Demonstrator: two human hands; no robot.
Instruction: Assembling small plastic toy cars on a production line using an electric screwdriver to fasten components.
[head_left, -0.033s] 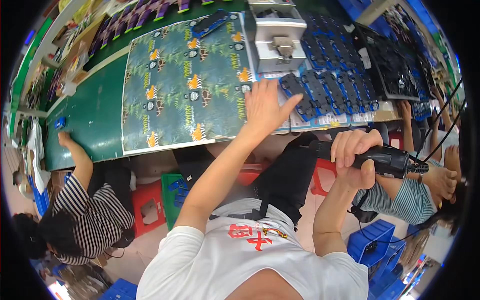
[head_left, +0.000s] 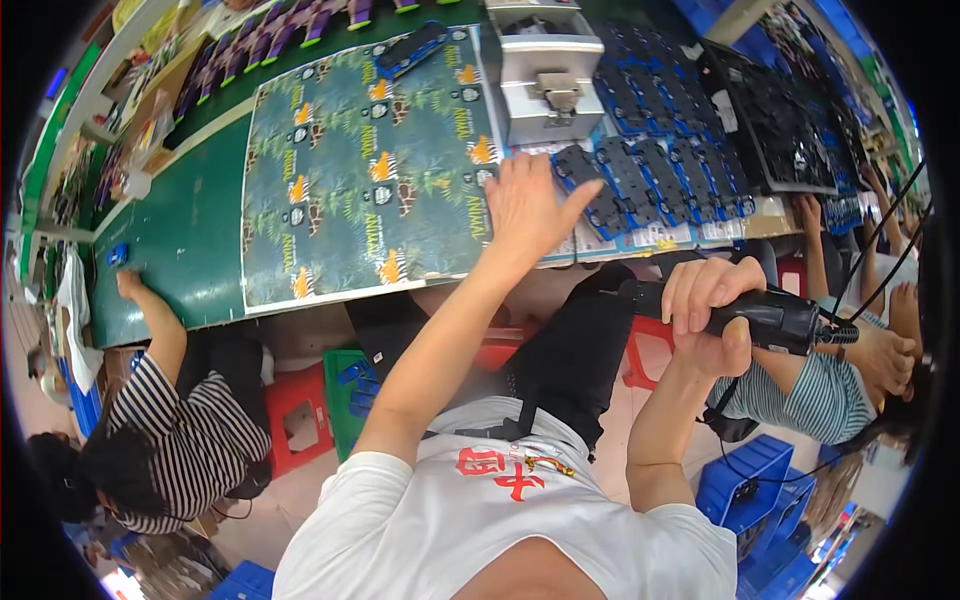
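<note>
Head view, looking down over the person's own shoulders and white T-shirt [head_left: 480, 530] toward a green workbench [head_left: 190, 240].

Left hand [head_left: 530, 205]: lying palm down at the near edge of the bench, fingers loosely spread, thumb angled out to the right. It is resting where the printed card sheet [head_left: 360, 170] (leaf pattern w/ small animal figures) is meeting a row of dark blue-grey plastic parts [head_left: 650, 180]; thumb tip is touching or just beside the nearest part, cannot tell which. Nothing is being pinched.

Right hand [head_left: 710, 315]: held up in front of the chest, well apart from the bench, fingers wrapping together round the black handheld power tool [head_left: 770, 318]; thumb is sitting under the barrel. The tool is lying roughly horizontal, its cable end pointing right, w/ a black cord [head_left: 880, 270] running up and off toward the frame's right rim. Tool tip is hidden behind the hand.

Behind the left hand a grey metal fixture box [head_left: 545, 75] is standing on the bench, just beside the sheet's top right corner. Farther right, a black tray [head_left: 770, 130] of dark parts is lying on the bench.

Lower left: a co-worker in a striped top [head_left: 180, 440] is sitting at the bench, one hand reaching up onto the green surface near a small blue item [head_left: 117, 255]. Red stools [head_left: 295, 420] and blue crates [head_left: 745, 480] are standing on the floor below.
</note>
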